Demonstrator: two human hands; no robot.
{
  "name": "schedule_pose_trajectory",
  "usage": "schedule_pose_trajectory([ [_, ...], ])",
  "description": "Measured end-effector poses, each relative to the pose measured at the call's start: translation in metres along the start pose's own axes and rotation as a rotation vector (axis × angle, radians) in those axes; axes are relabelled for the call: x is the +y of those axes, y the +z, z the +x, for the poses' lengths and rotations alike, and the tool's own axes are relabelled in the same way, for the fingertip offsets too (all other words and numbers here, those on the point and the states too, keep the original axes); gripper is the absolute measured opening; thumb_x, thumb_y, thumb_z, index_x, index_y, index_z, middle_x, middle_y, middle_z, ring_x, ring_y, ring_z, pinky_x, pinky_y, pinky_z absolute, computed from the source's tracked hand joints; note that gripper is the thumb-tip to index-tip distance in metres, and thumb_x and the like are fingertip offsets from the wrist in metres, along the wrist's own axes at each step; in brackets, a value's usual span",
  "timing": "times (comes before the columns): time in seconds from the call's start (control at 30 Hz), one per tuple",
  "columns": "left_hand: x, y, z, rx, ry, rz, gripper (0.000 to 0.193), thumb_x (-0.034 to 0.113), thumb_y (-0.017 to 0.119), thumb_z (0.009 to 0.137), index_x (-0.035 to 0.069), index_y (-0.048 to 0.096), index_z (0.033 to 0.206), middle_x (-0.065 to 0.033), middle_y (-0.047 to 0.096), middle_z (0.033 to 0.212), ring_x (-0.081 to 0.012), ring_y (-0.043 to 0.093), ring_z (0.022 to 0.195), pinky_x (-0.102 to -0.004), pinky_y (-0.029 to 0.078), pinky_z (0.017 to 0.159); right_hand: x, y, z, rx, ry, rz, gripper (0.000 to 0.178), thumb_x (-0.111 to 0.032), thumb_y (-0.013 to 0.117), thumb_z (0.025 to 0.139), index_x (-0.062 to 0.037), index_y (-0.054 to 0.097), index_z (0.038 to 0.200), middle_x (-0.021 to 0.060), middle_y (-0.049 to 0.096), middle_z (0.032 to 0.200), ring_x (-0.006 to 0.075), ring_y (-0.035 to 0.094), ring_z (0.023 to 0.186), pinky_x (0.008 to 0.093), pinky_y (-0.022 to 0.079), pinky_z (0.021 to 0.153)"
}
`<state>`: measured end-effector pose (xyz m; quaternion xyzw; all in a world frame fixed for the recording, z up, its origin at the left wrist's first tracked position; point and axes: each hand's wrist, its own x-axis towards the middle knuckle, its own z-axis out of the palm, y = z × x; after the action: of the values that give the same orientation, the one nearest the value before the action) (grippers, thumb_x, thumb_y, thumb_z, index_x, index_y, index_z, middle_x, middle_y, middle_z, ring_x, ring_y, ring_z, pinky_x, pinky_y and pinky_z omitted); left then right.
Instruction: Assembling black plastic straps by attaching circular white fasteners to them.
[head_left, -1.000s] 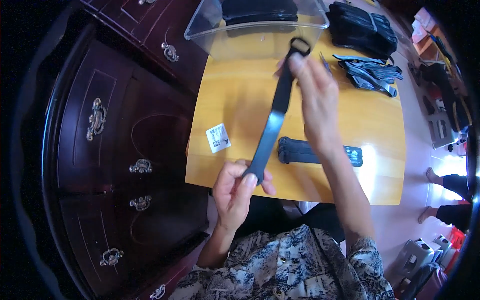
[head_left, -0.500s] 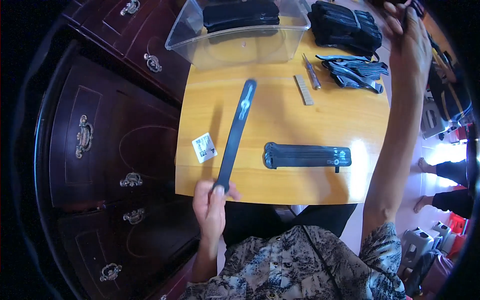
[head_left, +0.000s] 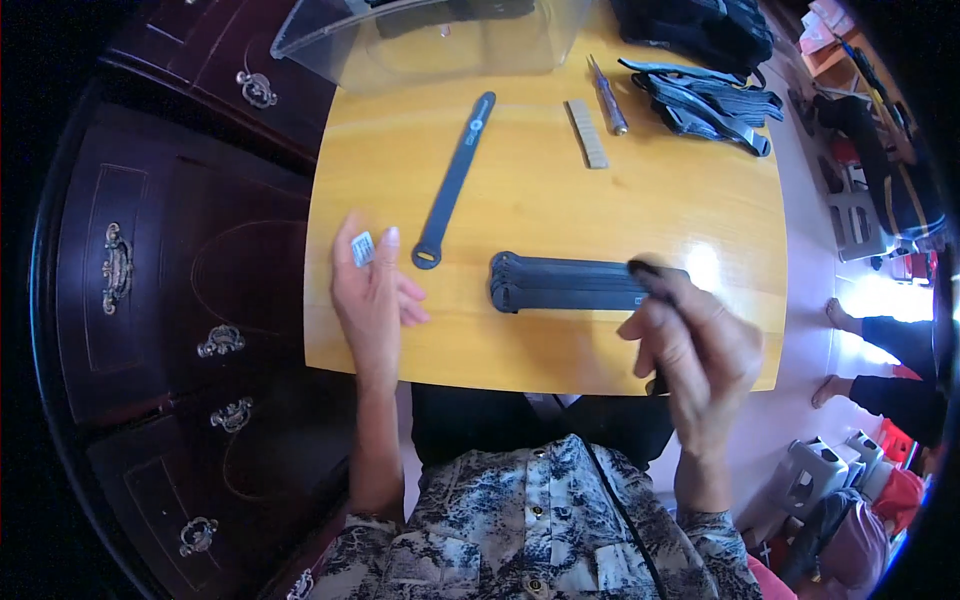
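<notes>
A single black strap (head_left: 455,180) with a slotted rounded end lies slantwise on the wooden table. Left of its slotted end, my left hand (head_left: 370,295) is open and holds nothing. Between its thumb and forefinger shows a small white label (head_left: 362,248) lying on the table. A stack of similar black straps (head_left: 565,283) rests crosswise in front of me, slotted ends to the left. Over its right end, my right hand (head_left: 705,355) pinches a dark, band-like piece (head_left: 652,268), blurred by motion. The fingers hide part of that piece and the stack's right end.
A clear plastic bin (head_left: 440,60) with black items stands at the far side. Right of it lie a black bundle (head_left: 700,35), grey-black straps (head_left: 700,100), a pointed tool (head_left: 608,95) and a flat tan strip (head_left: 586,133). Dark drawers (head_left: 180,250) border the left.
The single strap has left my left hand and lies on the table. My right hand has come down from the far right to the stack. The view has shifted.
</notes>
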<state>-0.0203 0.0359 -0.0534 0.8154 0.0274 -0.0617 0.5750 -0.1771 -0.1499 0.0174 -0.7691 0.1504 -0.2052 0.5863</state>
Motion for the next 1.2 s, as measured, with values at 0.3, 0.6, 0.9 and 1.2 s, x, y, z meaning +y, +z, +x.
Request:
schedule_pose_trajectory([
  [0.3, 0.024, -0.004, -0.072, -0.756, -0.143, -0.446, 0.018, 0.005, 0.059, 0.092, -0.002, 0.057, 0.109, -0.0054, 0.062, 0.076, -0.0117, 0.065, 0.067, -0.0197, 0.049, 0.058, 0.027, 0.015, -0.018, -0.25, -0.365, -0.543, 0.056, -0.001, 0.066, 0.069, -0.0138, 0.063, 0.124, 0.0084, 0.058, 0.091, 0.0214, 0.058, 0.075, 0.0317, 0.05, 0.063],
  [0.6, -0.008, -0.007, -0.061, -0.77, -0.176, -0.259, 0.008, 0.002, 0.061, 0.09, -0.004, 0.061, 0.096, -0.0081, 0.066, 0.084, -0.0117, 0.066, 0.072, -0.021, 0.052, 0.061, 0.044, -0.015, -0.025, -0.376, 0.086, -0.41, 0.029, -0.023, 0.072, 0.078, -0.0047, 0.067, 0.1, 0.0127, 0.062, 0.077, 0.028, 0.06, 0.068, 0.0361, 0.049, 0.063],
  [0.9, -0.02, 0.002, -0.059, -0.55, -0.081, -0.136, 0.011, -0.001, 0.058, 0.09, -0.003, 0.063, 0.099, -0.0064, 0.065, 0.084, -0.011, 0.065, 0.071, -0.0212, 0.051, 0.061, 0.071, -0.064, -0.029, -0.235, 0.502, -0.175, 0.021, -0.019, 0.066, 0.088, 0.0016, 0.064, 0.091, 0.0048, 0.063, 0.075, 0.01, 0.057, 0.069, 0.0236, 0.045, 0.063],
  [1.2, -0.017, 0.015, -0.062, -0.403, -0.004, -0.08, 0.011, -0.005, 0.059, 0.088, -0.003, 0.063, 0.099, -0.0071, 0.064, 0.086, -0.0099, 0.063, 0.073, -0.0217, 0.051, 0.063, 0.07, -0.061, -0.03, -0.013, 0.647, 0.062, 0.018, -0.02, 0.061, 0.093, -0.0033, 0.064, 0.1, -0.0004, 0.062, 0.075, 0.0023, 0.044, 0.058, 0.0167, 0.035, 0.047],
])
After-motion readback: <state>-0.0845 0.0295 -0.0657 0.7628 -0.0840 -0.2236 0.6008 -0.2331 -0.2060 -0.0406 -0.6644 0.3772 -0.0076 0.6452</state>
